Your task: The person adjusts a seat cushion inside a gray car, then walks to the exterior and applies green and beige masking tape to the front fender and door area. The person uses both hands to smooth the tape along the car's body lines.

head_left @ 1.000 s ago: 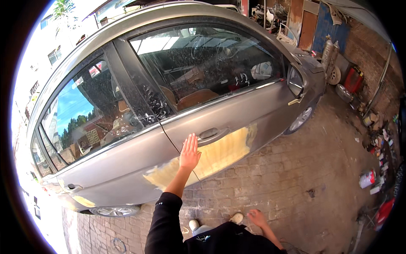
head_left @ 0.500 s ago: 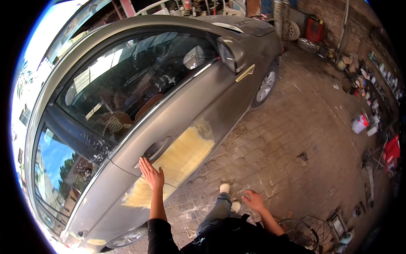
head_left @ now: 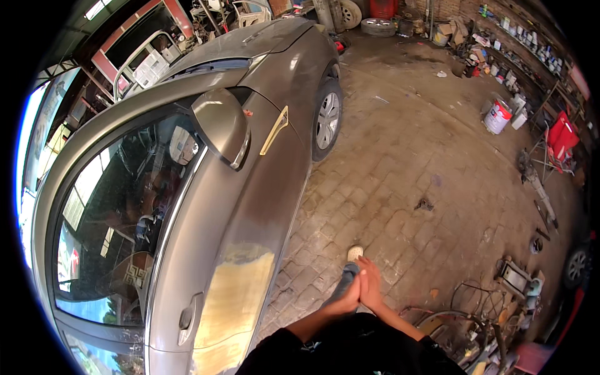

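In front of my body, my left hand [head_left: 351,296] and my right hand [head_left: 370,282] are pressed against each other, palm to palm. Their fingers look stretched out, and no object shows between them. To the left is a grey-brown car [head_left: 206,215]. Its door carries a large yellowish filler patch [head_left: 232,306] beside the door handle [head_left: 190,319]. A narrower yellow patch [head_left: 275,131] marks the front fender near the side mirror [head_left: 215,122]. Both hands are apart from the car.
The car's front wheel [head_left: 327,119] stands on a brick-paved floor [head_left: 387,187]. A paint can [head_left: 497,117] sits at the right, near a red folding chair [head_left: 562,134]. Bottles line shelves [head_left: 525,50] along the wall. Wire and metal scrap [head_left: 481,312] lie at lower right.
My left hand has left the door by the handle and come against my right hand. My view has turned right and toward the car's front.
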`<move>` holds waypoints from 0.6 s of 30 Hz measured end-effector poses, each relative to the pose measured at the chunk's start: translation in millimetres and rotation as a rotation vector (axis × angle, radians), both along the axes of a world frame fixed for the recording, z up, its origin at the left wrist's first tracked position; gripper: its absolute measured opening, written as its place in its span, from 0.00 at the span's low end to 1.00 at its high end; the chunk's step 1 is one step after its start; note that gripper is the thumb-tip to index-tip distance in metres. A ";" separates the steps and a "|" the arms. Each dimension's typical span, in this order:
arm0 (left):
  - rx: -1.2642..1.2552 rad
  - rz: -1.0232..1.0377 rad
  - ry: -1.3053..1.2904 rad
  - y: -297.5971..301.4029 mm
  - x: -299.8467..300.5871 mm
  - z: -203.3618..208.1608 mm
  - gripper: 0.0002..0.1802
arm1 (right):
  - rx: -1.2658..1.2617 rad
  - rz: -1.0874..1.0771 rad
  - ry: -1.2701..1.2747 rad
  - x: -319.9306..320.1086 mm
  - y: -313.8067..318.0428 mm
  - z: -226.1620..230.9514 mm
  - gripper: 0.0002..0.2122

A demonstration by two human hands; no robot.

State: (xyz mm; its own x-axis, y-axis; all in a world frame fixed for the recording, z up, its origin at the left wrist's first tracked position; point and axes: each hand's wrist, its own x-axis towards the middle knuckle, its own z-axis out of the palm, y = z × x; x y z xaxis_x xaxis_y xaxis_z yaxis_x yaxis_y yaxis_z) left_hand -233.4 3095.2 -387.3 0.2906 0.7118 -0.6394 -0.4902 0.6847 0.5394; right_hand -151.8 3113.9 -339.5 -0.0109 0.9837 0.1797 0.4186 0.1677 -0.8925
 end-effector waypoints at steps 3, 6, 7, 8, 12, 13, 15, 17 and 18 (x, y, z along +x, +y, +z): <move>0.024 -0.150 -0.283 93.0 23.7 82.4 0.27 | 0.104 -0.082 0.086 31.7 73.5 36.1 0.20; 0.109 -0.419 -0.371 155.0 33.5 122.4 0.34 | 0.362 -0.290 0.031 53.7 143.6 62.6 0.21; 0.217 -0.440 -0.367 168.3 39.9 135.0 0.34 | 0.285 -0.383 0.159 59.5 154.0 57.4 0.22; 0.338 -0.485 -0.369 187.2 51.1 145.9 0.35 | 0.223 -0.503 0.273 70.9 168.6 40.9 0.23; 0.714 -0.839 -0.609 259.2 111.6 185.1 0.37 | -0.101 -0.923 0.839 142.4 209.6 -5.1 0.23; 0.950 -0.957 -0.393 269.2 120.6 190.9 0.38 | -0.182 -0.940 0.959 152.1 215.7 -10.7 0.23; 1.529 -0.986 0.227 298.8 133.3 194.9 0.37 | -0.334 -0.844 1.159 154.5 244.7 -21.7 0.23; 1.783 -0.974 0.355 327.0 146.3 132.2 0.34 | -0.393 -0.715 1.309 163.4 281.3 -19.1 0.23; 1.766 -0.965 0.333 342.5 147.5 105.9 0.33 | -0.384 -0.659 1.362 172.1 297.2 -15.0 0.23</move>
State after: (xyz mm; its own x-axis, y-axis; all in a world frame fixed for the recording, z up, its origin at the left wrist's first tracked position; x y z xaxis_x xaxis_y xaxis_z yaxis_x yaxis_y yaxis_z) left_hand -85.9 3437.7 -281.3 0.9185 0.2081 0.3363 -0.1250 -0.6540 0.7461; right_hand 20.3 3411.2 -354.5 0.3803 0.7368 -0.5591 -0.8063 -0.0320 -0.5906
